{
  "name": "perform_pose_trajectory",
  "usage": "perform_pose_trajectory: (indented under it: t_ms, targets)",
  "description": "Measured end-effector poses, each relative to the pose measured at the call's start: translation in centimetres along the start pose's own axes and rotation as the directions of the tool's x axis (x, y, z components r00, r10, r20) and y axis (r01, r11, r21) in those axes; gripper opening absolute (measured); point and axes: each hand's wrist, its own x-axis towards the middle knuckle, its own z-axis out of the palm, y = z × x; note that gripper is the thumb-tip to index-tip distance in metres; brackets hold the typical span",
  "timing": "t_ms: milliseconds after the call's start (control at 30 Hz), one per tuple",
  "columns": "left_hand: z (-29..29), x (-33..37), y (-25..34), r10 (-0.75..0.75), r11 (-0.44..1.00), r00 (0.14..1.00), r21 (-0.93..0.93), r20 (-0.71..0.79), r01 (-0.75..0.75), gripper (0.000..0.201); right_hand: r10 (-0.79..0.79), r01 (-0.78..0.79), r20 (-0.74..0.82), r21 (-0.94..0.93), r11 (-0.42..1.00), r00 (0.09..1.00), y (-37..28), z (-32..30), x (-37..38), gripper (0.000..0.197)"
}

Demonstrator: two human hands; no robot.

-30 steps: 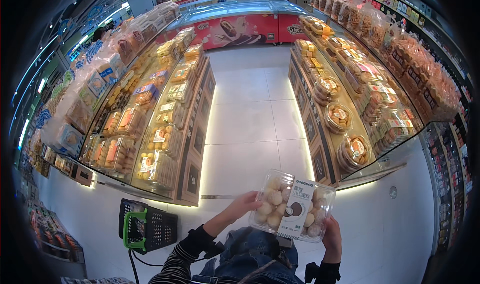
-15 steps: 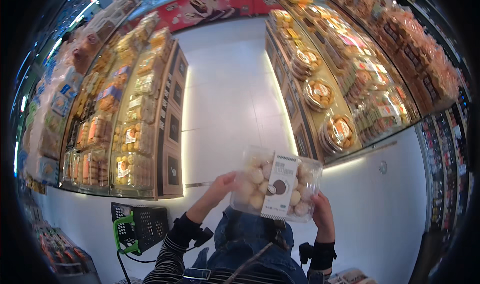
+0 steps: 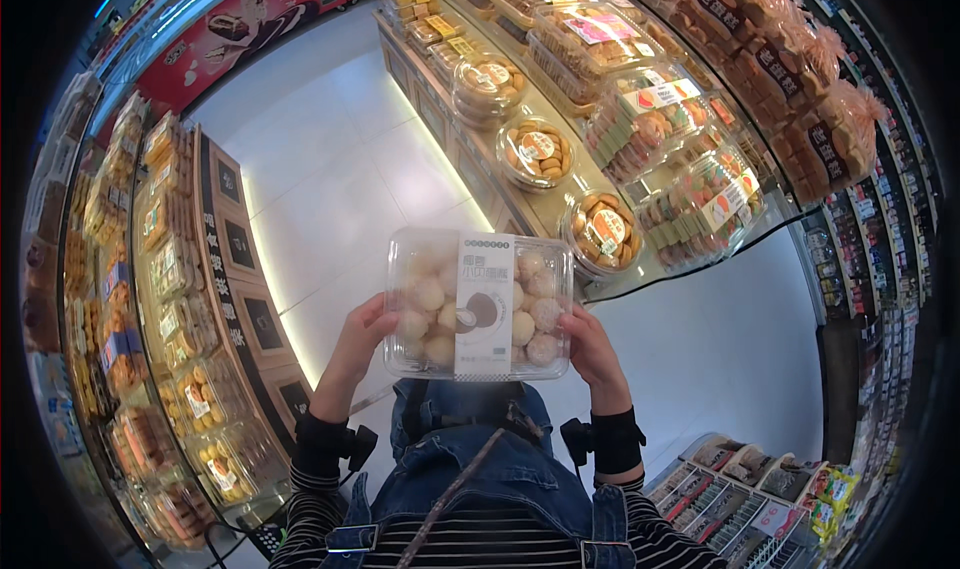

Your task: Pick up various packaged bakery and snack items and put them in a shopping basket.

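A clear plastic box of small round white cakes (image 3: 423,295) is held up in front of my waist. A white paper band with a coconut picture runs over its middle. My left hand (image 3: 366,331) grips the left side of the box, and my right hand (image 3: 592,345) grips the right side. Fingers of both hands are partly hidden behind and under the box. The box faces me almost level, its lid shut.
To the right, a display shelf carries round tubs of biscuits (image 3: 604,231), boxed pastries (image 3: 632,119) and bagged brown cakes (image 3: 815,149). Another shelf of boxed cookies (image 3: 200,399) stands at the left. A low rack of packets (image 3: 740,494) is at the lower right. Pale tiled floor (image 3: 330,159) lies between the shelves.
My view has swung to the right, so the shelves shift left and the basket at the lower left has nearly gone from sight. The box has straightened from its tilt, still in both hands.
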Motion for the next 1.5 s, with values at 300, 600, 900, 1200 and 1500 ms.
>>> perform_pose_trajectory:
  t_ms: [300, 600, 900, 1200, 1500]
  targets:
    - [-5.5, 8.0, 4.8, 0.012, 1.0, 0.998, 0.008, 0.059, -0.013, 0.036, 0.015, -0.016, -0.06, -0.024, 1.0, 0.998, -2.4, 3.3, 8.1, 0.047]
    - [-8.1, 13.9, 6.5, 0.025, 0.996, 0.997, -0.082, 0.069, -0.019, 0.039, 0.076, -0.083, -0.115, -0.057, 0.995, 0.991, -4.5, 3.3, 14.3, 0.04]
    - [-10.7, 20.7, 9.3, 0.02, 0.998, 0.998, -0.05, -0.057, -0.023, 0.037, 0.082, -0.082, -0.004, -0.068, 0.994, 0.997, -8.6, 3.1, 24.1, 0.039]
    - [-12.5, 27.1, 13.4, 0.054, 0.998, 0.977, -0.005, -0.209, -0.056, 0.037, 0.161, -0.158, 0.047, -0.064, 0.985, 0.986, -13.5, 2.7, 35.9, 0.035]
    - [-15.5, 30.1, 14.2, 0.042, 0.992, 0.949, -0.104, -0.311, -0.077, 0.047, 0.228, -0.223, 0.153, -0.046, 0.974, 0.962, -14.0, 3.0, 43.8, 0.063]
